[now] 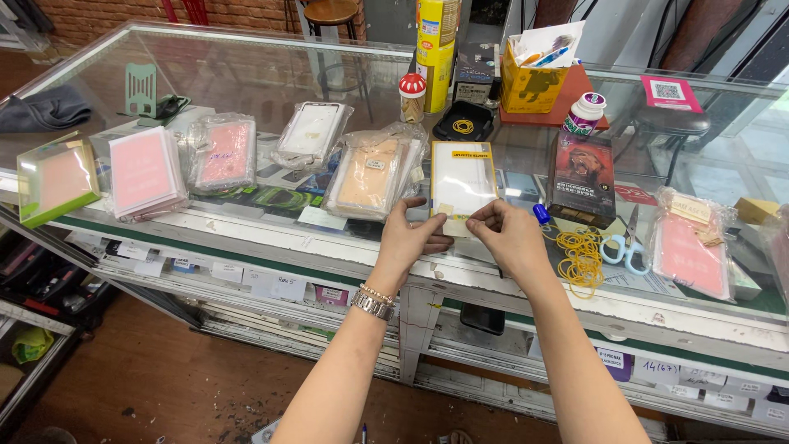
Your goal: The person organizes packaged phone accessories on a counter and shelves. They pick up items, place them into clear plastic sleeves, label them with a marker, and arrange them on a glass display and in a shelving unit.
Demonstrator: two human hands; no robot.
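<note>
Left to right along the glass table [246, 74]: a green-framed box [56, 179] at the left edge, then pink packets [144, 173], then clear-bagged phone cases [374, 174] toward the middle.

Left hand [411, 238]: at the front edge, thumb and fingertips pressed onto the lower left corner of the yellow-bordered flat pack [463, 182]. Grip is a light pinch at that corner, fingers close together.

The pack lies flat near the front edge at the middle of the table, its long side running away from the person. Both hands sit at its near short edge; the rest of it extends clear beyond the fingertips.

Right hand [511, 234]: fingertips bunched and pinching the lower right corner of the same pack.

Further right: loose yellow rubber bands [580, 251], blue-handled scissors [626, 245], another pink packet [690, 251].

Risk, as judged: pack is held only at one end, so a pull could slide it off the front edge; the bagged cases touching its left side could be dragged along.
</note>
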